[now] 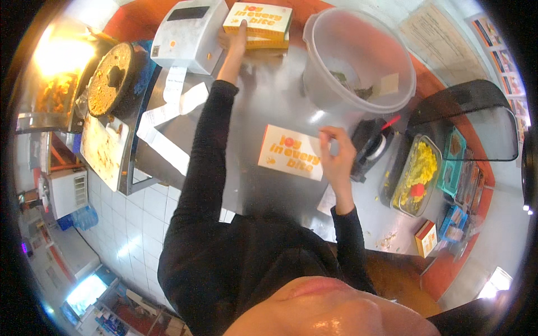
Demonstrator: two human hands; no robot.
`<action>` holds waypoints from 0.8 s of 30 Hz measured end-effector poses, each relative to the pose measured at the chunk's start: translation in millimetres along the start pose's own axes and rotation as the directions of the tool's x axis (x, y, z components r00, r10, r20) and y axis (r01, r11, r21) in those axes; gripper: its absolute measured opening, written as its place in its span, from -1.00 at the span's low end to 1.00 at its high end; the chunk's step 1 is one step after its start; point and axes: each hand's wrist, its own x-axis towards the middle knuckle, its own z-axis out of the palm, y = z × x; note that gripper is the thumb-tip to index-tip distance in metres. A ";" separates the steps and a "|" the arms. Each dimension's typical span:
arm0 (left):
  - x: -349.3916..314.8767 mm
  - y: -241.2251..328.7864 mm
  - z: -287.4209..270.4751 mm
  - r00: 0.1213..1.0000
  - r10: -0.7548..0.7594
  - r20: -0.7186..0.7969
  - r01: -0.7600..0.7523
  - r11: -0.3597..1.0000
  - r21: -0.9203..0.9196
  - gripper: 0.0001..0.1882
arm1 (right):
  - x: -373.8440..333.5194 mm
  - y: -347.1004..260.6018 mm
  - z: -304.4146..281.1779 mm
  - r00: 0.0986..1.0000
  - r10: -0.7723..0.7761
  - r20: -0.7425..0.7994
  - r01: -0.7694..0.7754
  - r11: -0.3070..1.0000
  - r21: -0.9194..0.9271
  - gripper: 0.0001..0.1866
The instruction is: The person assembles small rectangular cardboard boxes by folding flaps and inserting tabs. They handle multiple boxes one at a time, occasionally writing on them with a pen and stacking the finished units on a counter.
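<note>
Top box (pixel 263 17) was held by L hand (pixel 234 42), thumb uppermost; near box (pixel 288 152) was laid just left of R hand (pixel 339 159) – fingers bent, grasp couldn't be told. Boxes judged light, stiffish, crushable – prob. best held by side edges.

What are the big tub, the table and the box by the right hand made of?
The tub looks like smooth plastic: it's cloudy but see-through. The table is probably metal, maybe steel, because its grey top gives blurry, shiny reflections. The box seems to be thin card, with a flat printed top and crisp edges.
</note>
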 end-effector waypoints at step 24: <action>-116.0 -59.6 -102.4 0.991 -0.066 0.118 0.085 0.983 -0.163 0.04 | 114.5 60.8 171.1 0.907 0.406 0.113 -0.415 0.907 0.072 -0.17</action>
